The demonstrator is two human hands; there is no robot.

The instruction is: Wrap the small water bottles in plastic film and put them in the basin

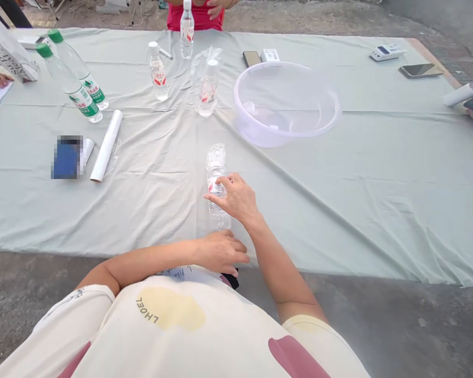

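Note:
A clear plastic bottle with a red and white label lies lengthwise in front of me, and crinkled clear film seems to be around it. Over its middle is my right hand, thumb and forefinger apart and curved; whether the fingertips touch the bottle I cannot tell. My left hand rests at the near table edge, below the bottle's near end, fingers loosely stretched and holding nothing. Beyond the bottle stands an upright water bottle, with a pale purple basin to its right.
A cloth-covered table spreads before me. On the left are a white roll, a blurred blue item, green-capped bottles and a box. Phones lie farther back. Other people's hands show at the edges.

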